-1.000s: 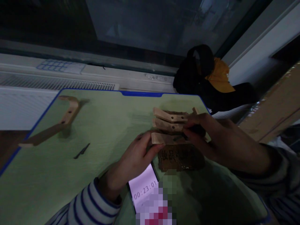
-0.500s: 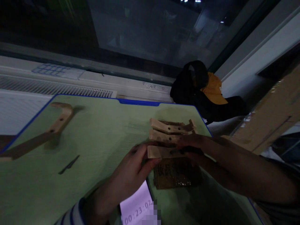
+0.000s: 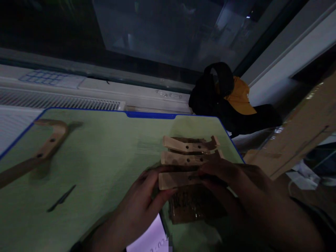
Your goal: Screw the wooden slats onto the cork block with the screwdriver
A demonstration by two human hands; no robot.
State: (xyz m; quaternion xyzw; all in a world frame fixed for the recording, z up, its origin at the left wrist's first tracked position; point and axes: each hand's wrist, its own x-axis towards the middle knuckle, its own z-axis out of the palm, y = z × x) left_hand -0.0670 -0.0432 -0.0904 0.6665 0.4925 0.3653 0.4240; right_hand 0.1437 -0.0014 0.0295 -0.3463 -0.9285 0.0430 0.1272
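Three bent wooden hooks lie side by side across a brown taped cardboard piece (image 3: pixel 185 210). My left hand (image 3: pixel 143 196) pinches the left end of the nearest wooden hook (image 3: pixel 173 180), thumb in front and fingers behind. My right hand (image 3: pixel 236 185) closes on that hook's right part, beside its hole; whether a small part sits in those fingers is hidden. Just behind are the middle hook (image 3: pixel 174 158) and the far hook (image 3: pixel 175 142), each showing two drilled holes.
Another wooden hook (image 3: pixel 47 150) rests at the table's left. A thin dark pointed tool (image 3: pixel 61 198) lies nearer me. A lit phone screen (image 3: pixel 148 236) is under my left wrist. Beyond the blue table edge are a black and orange bag (image 3: pixel 238 96) and a cardboard box (image 3: pixel 301 129).
The view has shifted slightly, so the table things sit lower and further left. Both hands stay on the nearest hook, which appears tipped a little differently.
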